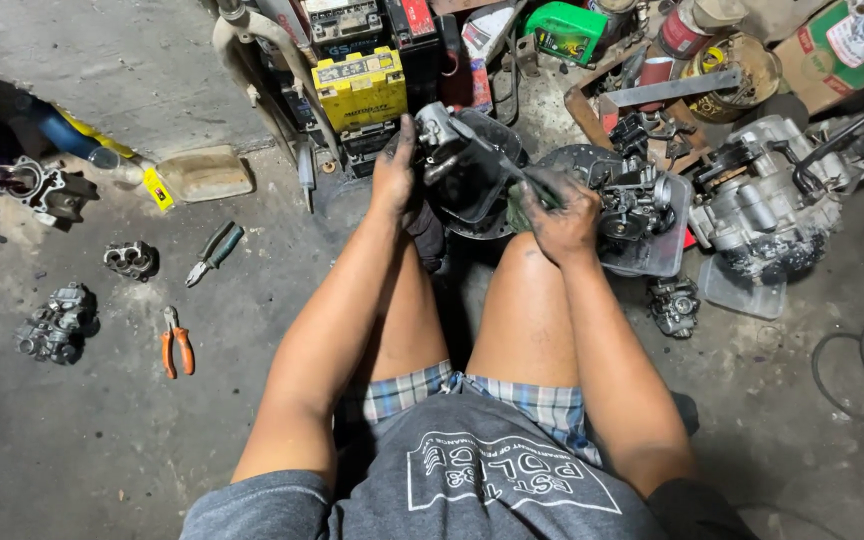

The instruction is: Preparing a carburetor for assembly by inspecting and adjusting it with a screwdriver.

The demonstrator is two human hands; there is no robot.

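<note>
The person sat on the concrete floor (102, 430), knees up, with a grimy metal engine part (444, 135) raised over a dark plastic tub (477, 185) between the knees. The left hand (395, 175) was wrapped around the part from the side, fingers closed on it. The right hand (562, 215) was curled tight round a thin dark tool (522, 180) whose tip pointed in at the part (a brush or a pick, I couldn't tell which).

By the look of it the work was mid-way: the part was still black with grease, and three more small assemblies (57, 322) lay untouched on the floor to the left, near the orange-handled pliers (177, 350) and green-handled pliers (214, 252).

Room was tight ahead. A yellow battery (360, 88) and stacked clutter stood just behind the tub, a clear tray of parts (652, 225) sat beside the right knee, and an engine block (767, 195) beyond that. The open floor was all on the left.
</note>
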